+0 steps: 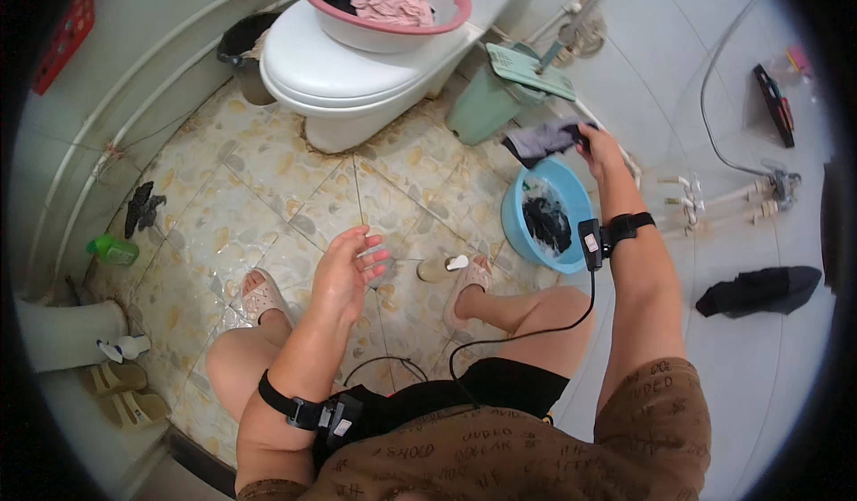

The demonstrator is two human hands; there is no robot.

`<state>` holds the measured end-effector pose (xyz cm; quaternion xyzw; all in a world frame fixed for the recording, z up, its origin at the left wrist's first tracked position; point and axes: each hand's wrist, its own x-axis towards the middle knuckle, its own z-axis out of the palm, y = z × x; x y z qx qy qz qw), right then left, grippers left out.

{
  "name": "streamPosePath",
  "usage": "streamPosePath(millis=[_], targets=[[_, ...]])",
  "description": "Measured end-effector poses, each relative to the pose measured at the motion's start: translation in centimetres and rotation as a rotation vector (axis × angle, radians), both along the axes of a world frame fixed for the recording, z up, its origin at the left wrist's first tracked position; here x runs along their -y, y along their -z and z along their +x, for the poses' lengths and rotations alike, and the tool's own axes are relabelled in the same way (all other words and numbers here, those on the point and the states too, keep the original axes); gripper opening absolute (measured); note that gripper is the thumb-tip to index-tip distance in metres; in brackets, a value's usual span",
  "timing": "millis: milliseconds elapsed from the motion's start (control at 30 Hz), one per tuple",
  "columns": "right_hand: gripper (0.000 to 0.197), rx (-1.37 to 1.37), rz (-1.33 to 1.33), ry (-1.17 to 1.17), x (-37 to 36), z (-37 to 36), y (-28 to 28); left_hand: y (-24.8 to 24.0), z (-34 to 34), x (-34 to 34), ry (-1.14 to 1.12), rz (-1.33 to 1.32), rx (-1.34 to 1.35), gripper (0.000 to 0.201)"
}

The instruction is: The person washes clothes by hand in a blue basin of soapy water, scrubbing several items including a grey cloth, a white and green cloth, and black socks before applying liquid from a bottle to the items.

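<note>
My right hand (604,153) is stretched forward, its fingers closed on the end of a grey and black piece of cloth (546,138). The cloth spreads out to the left, just above the far rim of a light blue basin (511,220). Inside that basin, dark wet cloth (546,223) lies in sudsy water. My left hand (344,273) hangs over the floor between my knees, holding nothing, its fingers apart and slightly curled. A beige pump bottle (437,271) with a white top stands beside my right foot.
Ahead is a white toilet (344,55) carrying a pink-rimmed basin (379,39) of clothes. A green bucket (486,104) and a black bin (243,59) flank it. A green bottle (114,250) lies left; pipes and a tap (781,184) line the right wall. The tiles look wet.
</note>
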<state>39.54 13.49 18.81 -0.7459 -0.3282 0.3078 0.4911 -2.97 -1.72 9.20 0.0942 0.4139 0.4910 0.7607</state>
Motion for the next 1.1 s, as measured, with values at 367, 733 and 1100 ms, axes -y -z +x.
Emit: streamPosePath(millis=[367,733,1100], targets=[[0.084,0.607,0.241,-0.563,-8.3,-18.0,-1.8,1.8,-0.1,0.6,-0.048,-0.061,0.000,0.026],[0.101,1.084,-0.162,-0.793,-19.8,-33.8,0.2,1.7,-1.1,-0.4,-0.084,-0.086,0.051,0.023],[0.023,0.260,0.513,-0.683,-16.4,-28.5,-9.8,1.7,-0.6,-0.2,-0.062,-0.029,0.102,0.026]])
